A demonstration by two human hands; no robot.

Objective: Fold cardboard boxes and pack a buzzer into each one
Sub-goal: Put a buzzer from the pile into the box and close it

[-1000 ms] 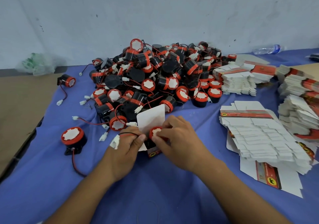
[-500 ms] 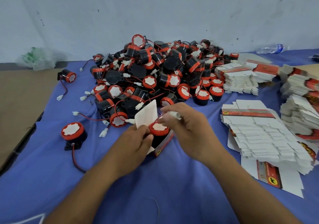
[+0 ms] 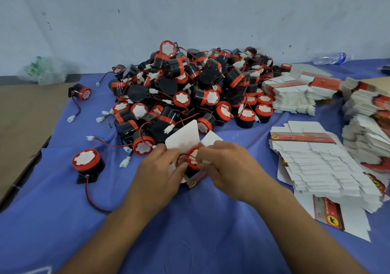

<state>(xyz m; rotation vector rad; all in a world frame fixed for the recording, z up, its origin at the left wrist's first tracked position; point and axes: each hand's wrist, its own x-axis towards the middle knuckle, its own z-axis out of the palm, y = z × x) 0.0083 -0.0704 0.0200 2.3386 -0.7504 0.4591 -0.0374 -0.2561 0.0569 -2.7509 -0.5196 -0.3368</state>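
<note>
A small folded cardboard box (image 3: 195, 179) stands on the blue cloth with its white flaps (image 3: 184, 136) open upward. A black and red buzzer (image 3: 193, 158) sits in the box, red face up, its wire looped over the top. My left hand (image 3: 160, 172) grips the box's left side, thumb by the wire. My right hand (image 3: 229, 166) pinches the buzzer's white connector at the box's right edge. A big heap of buzzers (image 3: 190, 87) lies just behind.
Stacks of flat white and red box blanks (image 3: 320, 161) lie to the right, more at the back right (image 3: 293, 94) and far right (image 3: 369, 121). Loose buzzers (image 3: 86, 164) (image 3: 81, 92) sit to the left. A water bottle (image 3: 329, 58) lies by the wall. The cloth's left edge drops to brown board.
My right hand has come down from above the buzzer to the box's right edge with the connector. The wire now loops over the buzzer. The left hand keeps its hold on the box.
</note>
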